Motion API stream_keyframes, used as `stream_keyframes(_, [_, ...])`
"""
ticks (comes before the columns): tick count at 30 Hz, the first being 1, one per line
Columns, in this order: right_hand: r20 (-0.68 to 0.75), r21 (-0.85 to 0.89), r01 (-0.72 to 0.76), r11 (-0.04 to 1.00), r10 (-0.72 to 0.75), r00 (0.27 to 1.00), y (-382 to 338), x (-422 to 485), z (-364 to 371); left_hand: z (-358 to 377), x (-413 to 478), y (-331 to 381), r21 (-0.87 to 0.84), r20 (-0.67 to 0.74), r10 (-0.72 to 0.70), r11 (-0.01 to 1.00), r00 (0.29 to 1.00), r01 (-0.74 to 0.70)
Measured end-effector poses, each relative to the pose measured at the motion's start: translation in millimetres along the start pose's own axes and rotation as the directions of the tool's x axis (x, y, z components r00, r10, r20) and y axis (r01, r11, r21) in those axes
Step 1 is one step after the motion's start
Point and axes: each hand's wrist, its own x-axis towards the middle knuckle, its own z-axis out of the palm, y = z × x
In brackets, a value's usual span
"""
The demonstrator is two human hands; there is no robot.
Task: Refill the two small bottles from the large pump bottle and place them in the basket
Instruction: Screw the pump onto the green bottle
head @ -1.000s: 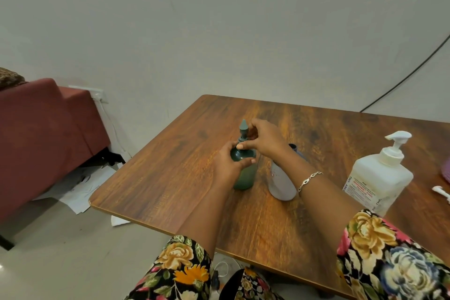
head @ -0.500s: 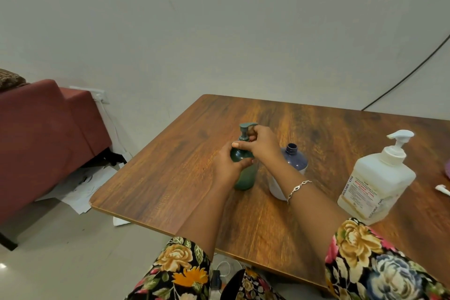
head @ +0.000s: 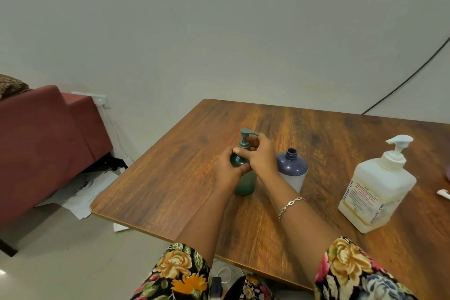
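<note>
A small dark green bottle (head: pixel 245 184) stands upright near the middle of the wooden table (head: pixel 170 178). My left hand (head: pixel 227 169) wraps around its shoulder. My right hand (head: pixel 261 156) pinches the collar of its green pump head (head: pixel 246 137), whose nozzle points right. Just to the right stands a small bottle with a dark blue top and white body (head: pixel 292 170), its neck open and capless. The large white pump bottle (head: pixel 376 187) with a printed label stands at the right. No basket is in view.
A small white pump part (head: pixel 443 193) lies at the table's right edge, with a sliver of something purple (head: pixel 448 173) above it. A dark red sofa (head: pixel 46 141) and loose papers (head: pixel 90 187) on the floor are at the left. A black cable (head: pixel 409 75) runs down the wall.
The green pump head has turned under my right hand, its nozzle now pointing right. My right forearm has shifted, uncovering the blue-topped bottle's open neck. My left hand stays on the green bottle.
</note>
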Motion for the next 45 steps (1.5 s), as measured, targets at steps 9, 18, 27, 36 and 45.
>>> stream_keyframes(9, [0.058, 0.098, 0.014, 0.995, -0.019, 0.998, 4.6, 0.5, -2.5, -1.0, -0.1, 0.2, -0.009, 0.010, 0.020, 1.000, 1.000, -0.020])
stream_keyframes(18, [0.128, 0.151, -0.028, 0.988, 0.009, 0.992, 6.3, -1.8, -5.4, -0.2, -1.0, 0.0, -0.005, 0.001, 0.014, 1.000, 1.000, -0.014])
stream_keyframes(27, [0.047, -0.045, 0.085, 0.995, -0.083, 0.995, 6.0, 0.3, 0.6, -0.6, -1.5, 0.2, -0.012, -0.006, 0.020, 1.000, 1.000, -0.020])
stream_keyframes(36, [0.137, 0.138, 0.039, 0.990, -0.058, 0.989, 8.2, -5.1, -4.1, -0.4, -1.6, -0.1, 0.007, -0.015, 0.031, 0.999, 0.999, -0.031])
stream_keyframes(45, [-0.001, -0.069, 0.119, 0.990, -0.120, 0.993, 4.1, -1.5, 4.2, 1.4, -2.0, 1.6, 0.007, -0.025, 0.029, 1.000, 0.999, -0.029])
